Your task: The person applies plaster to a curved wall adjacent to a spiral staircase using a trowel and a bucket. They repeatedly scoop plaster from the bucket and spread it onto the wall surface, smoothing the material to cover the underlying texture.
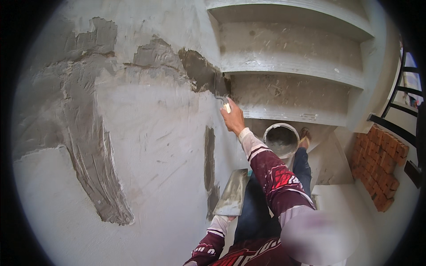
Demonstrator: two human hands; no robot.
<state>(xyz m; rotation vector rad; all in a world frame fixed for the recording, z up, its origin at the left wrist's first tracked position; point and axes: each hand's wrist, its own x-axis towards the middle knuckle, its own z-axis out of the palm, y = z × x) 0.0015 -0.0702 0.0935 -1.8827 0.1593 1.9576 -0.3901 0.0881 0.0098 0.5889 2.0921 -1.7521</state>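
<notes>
My right hand (233, 117) is closed around the pale handle of a trowel (227, 107). Its thin blade stands almost edge-on against the wall, over a dark, wet-looking patch of mortar (198, 71) beside the stair steps. Lower down, close to my body, a flat rectangular metal float (234, 191) has grey smears on its face. My left hand (231, 217) is at the float's near end, closed on it; most of the fingers are hidden behind the plate. Rough grey mortar bands (91, 146) cover parts of the pale wall on the left.
Concrete steps (293, 80) rise ahead on the right. A bucket (280, 125) stands below them beside my sandalled foot (305, 137). Stacked red bricks (377, 166) and a black railing (395, 126) are at the far right. A blurred pale round shape (319, 237) covers the lower right.
</notes>
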